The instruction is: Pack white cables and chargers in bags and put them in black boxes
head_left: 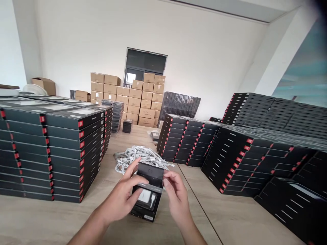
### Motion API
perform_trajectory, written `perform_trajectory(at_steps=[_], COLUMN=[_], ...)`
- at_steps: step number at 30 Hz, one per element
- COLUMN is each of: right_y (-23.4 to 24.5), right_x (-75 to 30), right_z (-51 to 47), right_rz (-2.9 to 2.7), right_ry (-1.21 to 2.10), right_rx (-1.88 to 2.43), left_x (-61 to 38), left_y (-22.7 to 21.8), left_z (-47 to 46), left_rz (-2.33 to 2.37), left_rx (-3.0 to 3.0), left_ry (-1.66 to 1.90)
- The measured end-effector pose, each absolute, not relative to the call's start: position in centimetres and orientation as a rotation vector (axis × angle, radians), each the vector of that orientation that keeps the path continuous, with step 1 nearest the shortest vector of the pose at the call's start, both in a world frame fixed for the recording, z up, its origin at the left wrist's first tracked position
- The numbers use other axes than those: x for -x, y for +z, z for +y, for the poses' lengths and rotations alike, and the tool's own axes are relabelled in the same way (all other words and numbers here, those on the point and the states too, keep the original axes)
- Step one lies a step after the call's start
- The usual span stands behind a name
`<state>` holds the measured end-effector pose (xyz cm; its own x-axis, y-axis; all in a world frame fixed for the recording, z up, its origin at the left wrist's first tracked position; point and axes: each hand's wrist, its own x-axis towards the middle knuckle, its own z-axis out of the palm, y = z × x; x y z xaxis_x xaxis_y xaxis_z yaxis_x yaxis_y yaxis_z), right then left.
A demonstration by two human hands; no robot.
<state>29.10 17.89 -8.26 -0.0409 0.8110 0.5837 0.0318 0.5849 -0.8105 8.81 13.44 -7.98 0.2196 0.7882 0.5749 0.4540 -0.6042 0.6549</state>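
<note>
A small black product box [148,195] with a raised top flap hangs a little above the wooden table [230,217], near its front. My left hand [122,197] wraps round the box's left side, thumb on the front panel and index finger stretched up. At the flap's right corner my right hand [176,194] pinches the edge. Just behind the box lies a heap of white coiled cables [138,156].
Tall stacks of black boxes with red tabs stand left [61,153] and right [235,160] of the hands. Brown cartons [133,98] are piled against the back wall beside dark trays [178,103]. A lone small black box [127,126] sits farther back on the table.
</note>
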Motion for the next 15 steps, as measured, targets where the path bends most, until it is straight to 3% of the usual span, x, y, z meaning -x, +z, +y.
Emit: perform_trajectory(at_steps=[5,11,15], right_y=[-8.3,-8.1,-8.0], right_x=[-29.8,-29.9,-29.6], right_z=[18.0,17.9,17.4], right_rz=[-1.699,-1.81,-1.72], right_ry=[0.64,0.437,0.546], right_rx=[0.727,0.711,0.66], left_x=[-9.4,-8.3,-8.6], left_y=[-9.5,-9.7,-9.3], left_z=[14.4,14.8,14.4], left_rz=[1.053,1.049,0.992], left_rx=[-1.813,-1.946,-1.884], left_ry=[1.614,1.573,1.634])
